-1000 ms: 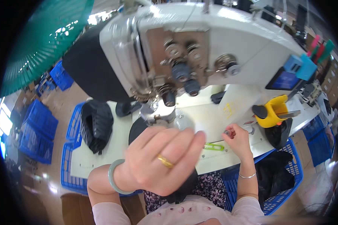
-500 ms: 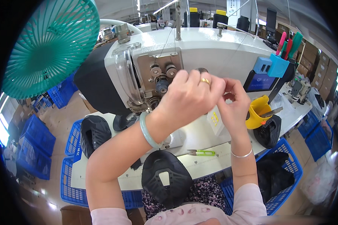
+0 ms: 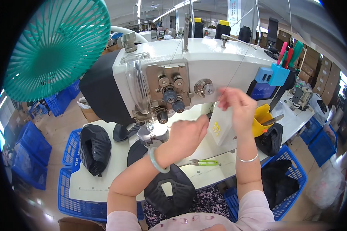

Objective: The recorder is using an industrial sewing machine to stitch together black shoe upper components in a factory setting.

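In front of the white sewing machine, my right hand is raised with its fingertips pinched on a fine thread that slants down from the machine's top. Just left of those fingertips is a round metal winder wheel. Lower and to the left, my left hand is closed, its curled fingers turned away; whatever they hold is hidden. A black shoe upper leans between the table edge and my lap, below my left wrist. Green-handled thread snips lie on the white table.
Another black shoe stands at the table's left. A yellow cup holds tools at right, beside a shoe. A green fan looms upper left. Blue baskets flank the table; the right basket holds black pieces.
My hands have come apart: the left moved down and leftward, the right stayed up near the winder wheel. The view has shifted, with more of the machine's front uncovered.
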The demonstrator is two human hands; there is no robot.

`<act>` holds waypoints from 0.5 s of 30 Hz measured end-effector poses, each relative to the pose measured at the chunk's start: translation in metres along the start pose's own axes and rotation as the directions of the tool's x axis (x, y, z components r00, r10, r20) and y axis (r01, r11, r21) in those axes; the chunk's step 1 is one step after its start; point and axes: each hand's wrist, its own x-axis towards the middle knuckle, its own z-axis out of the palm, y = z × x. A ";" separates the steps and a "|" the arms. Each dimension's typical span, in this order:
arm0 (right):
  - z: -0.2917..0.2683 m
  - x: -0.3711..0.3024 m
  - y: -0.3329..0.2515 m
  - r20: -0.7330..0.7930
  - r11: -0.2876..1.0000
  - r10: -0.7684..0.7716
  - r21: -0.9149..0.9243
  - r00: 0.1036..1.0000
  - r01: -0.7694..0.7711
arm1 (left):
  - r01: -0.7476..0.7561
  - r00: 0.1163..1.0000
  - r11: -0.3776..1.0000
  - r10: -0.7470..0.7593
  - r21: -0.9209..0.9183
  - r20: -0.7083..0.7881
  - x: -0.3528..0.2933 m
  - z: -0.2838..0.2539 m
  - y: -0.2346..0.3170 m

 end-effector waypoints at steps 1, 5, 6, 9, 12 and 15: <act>0.001 -0.003 -0.001 -0.005 0.938 0.022 -0.346 1.000 -0.022 | 0.024 0.989 0.976 -0.055 0.219 0.139 -0.002 0.010 -0.008; 0.013 -0.005 -0.015 0.489 0.838 -0.220 -0.349 0.844 0.421 | 0.000 0.989 1.000 -0.004 0.025 0.151 -0.010 0.040 -0.015; 0.012 -0.004 -0.023 0.517 0.877 -0.214 -0.273 0.829 0.397 | 0.016 0.997 0.969 0.002 -0.245 0.074 -0.010 0.042 -0.014; 0.002 0.014 -0.039 0.069 0.889 -0.153 -0.425 0.986 0.168 | 0.165 0.985 0.725 -0.157 -0.668 0.073 -0.011 0.032 -0.013; -0.001 0.016 -0.045 0.364 0.730 -0.253 -0.536 0.897 0.423 | 0.206 0.975 0.664 -0.198 -0.719 0.097 -0.005 0.022 -0.008; 0.004 0.006 -0.036 0.561 0.621 -0.312 -0.490 0.767 0.612 | -0.049 0.997 0.827 0.010 -0.561 -0.072 0.005 0.023 -0.003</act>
